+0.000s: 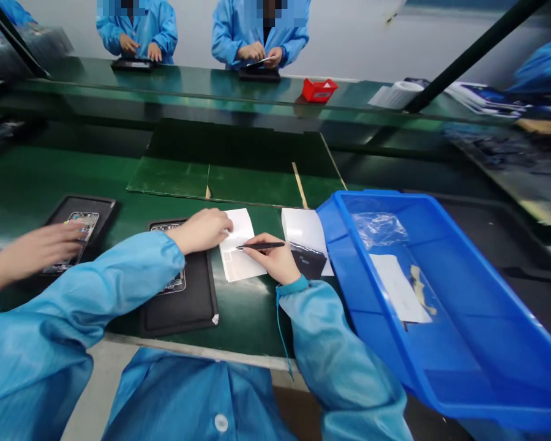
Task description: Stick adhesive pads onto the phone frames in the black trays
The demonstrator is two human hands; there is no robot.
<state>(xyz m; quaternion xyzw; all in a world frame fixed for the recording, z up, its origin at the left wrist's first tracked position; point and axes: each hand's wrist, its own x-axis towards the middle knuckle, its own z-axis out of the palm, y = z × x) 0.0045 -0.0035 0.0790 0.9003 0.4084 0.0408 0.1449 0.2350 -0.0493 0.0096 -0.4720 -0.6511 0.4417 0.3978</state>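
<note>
My left hand (pixel 205 230) has its fingers curled together over the left edge of a white sheet (pixel 237 264), which looks like a sheet of stickers with faint outlines. In my right hand (pixel 279 260) is a pair of slim black tweezers (pixel 269 245), their pointed tip on the sheet. Under my left wrist and sleeve lies a black tray (pixel 183 312) holding an opened phone (pixel 178 283), partly hidden. Just right of my right hand are a curled white sheet (pixel 303 224) and a dark flat piece (pixel 308 260).
A blue bin (pixel 381 334) at right holds clear plastic (pixel 380 229) and white paper (pixel 399 288). At left, a co-worker's hand (pixel 50 248) reaches over another phone tray (pixel 103 211). A raised shelf (pixel 188 82) bears a red box (pixel 320 90); two people work behind it.
</note>
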